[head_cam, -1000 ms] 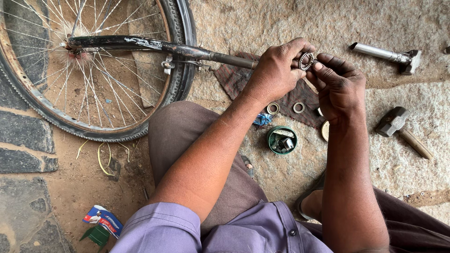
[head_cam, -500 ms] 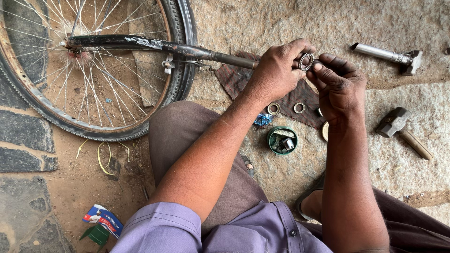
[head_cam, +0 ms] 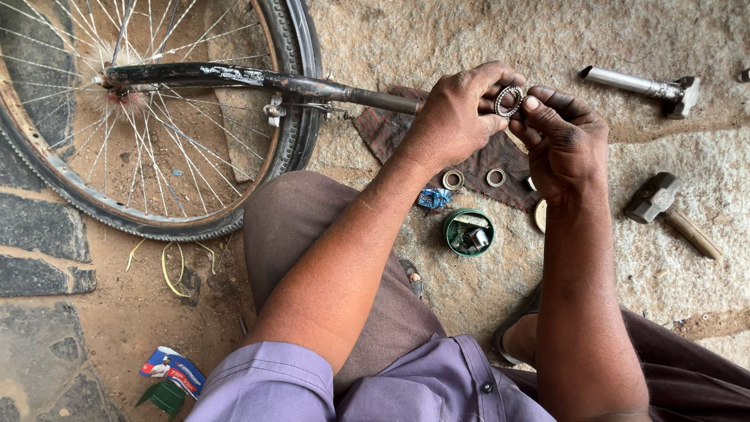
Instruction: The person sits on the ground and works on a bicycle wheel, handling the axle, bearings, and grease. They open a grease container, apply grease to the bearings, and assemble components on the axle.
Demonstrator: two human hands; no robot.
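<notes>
Pretty much nothing has moved since the earlier frames: both hands sit in the same spot and the ring is still pinched between them.

The left hand (head_cam: pixel 457 117) is closed, fingers curled around the end of the dark fork tube (head_cam: pixel 258 78) and thumb and forefinger pinching one side of the bearing ring (head_cam: pixel 508 101). The right hand (head_cam: pixel 564 144) is closed too, its fingertips (head_cam: pixel 532 103) pressed on the other side of that ring. So the ring is held up in the air between the two hands, just above the dark red cloth (head_cam: pixel 383 129) lying on the stone ground.

Taking that cloth as the reference: two small metal rings (head_cam: pixel 473 178) rest on its near edge, a crumpled blue wrapper (head_cam: pixel 433 198) lies just below that edge, and a small round green tin (head_cam: pixel 469 232) with metal bits in it sits a little nearer to the person. The bicycle wheel (head_cam: pixel 293 117) lies to the left of the cloth, with the fork tube running across it up to the left hand. A steel seat post (head_cam: pixel 637 84) lies well to the right of the cloth, and a hammer (head_cam: pixel 668 211) is to the right and nearer. A torn blue and red packet (head_cam: pixel 173 370) lies far off to the lower left, on the dirt.
</notes>
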